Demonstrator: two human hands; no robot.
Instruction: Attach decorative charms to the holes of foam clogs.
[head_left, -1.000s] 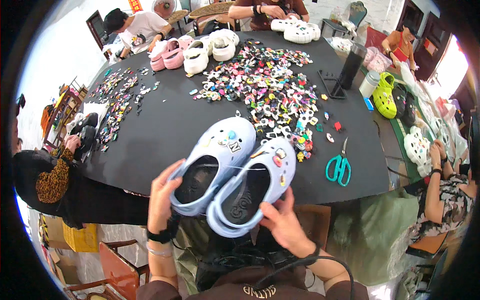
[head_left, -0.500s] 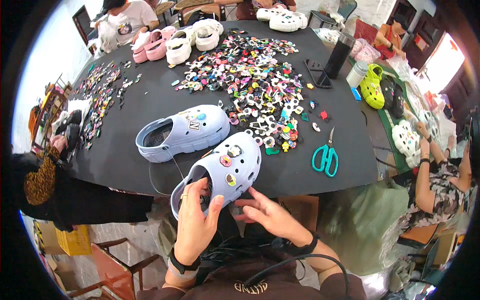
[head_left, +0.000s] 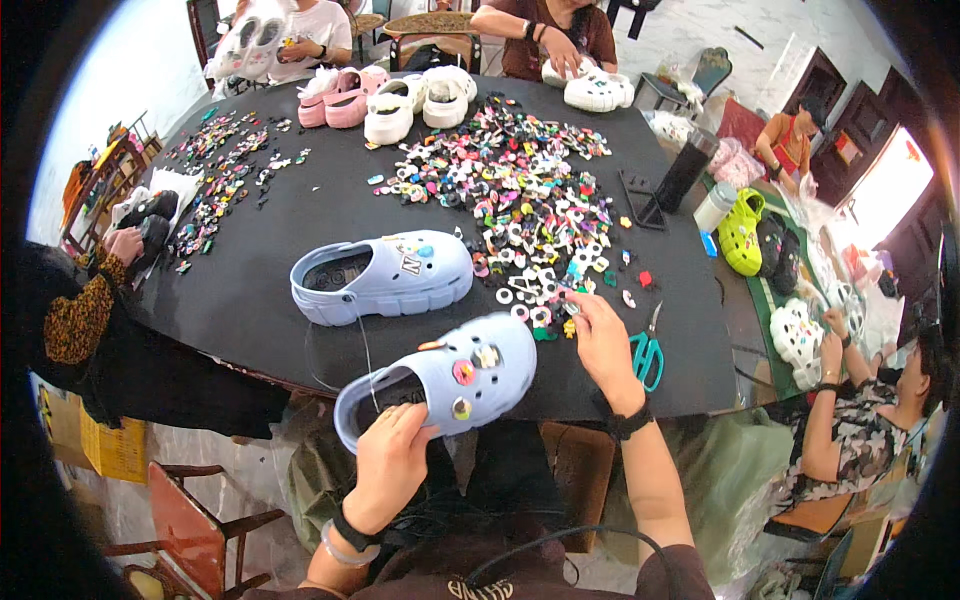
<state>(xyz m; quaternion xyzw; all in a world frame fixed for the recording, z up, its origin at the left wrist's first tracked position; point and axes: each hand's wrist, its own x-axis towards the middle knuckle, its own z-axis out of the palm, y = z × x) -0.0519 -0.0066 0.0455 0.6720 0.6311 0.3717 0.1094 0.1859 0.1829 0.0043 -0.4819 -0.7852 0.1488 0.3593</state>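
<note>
Teal-handled scissors point(head_left: 647, 356) are laid near the right edge of the black surface point(head_left: 250, 250). A pair of pink clogs point(head_left: 342, 100) and a pair of white clogs point(head_left: 412, 103) are set at the far side. A lime-green clog point(head_left: 741, 231) is seen on a side table, and a black bottle point(head_left: 686, 168) is stood nearby.

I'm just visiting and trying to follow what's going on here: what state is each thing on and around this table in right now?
Left hand: gripping the heel of the held clog.
Held light blue clog: off the table, a few charms fitted.
Second light blue clog: resting on the black table, charms on top.
Right hand: fingers at the charm pile's near edge.
Charm pile: loose, scattered.
Teal scissors: lying on the table, untouched.
</note>
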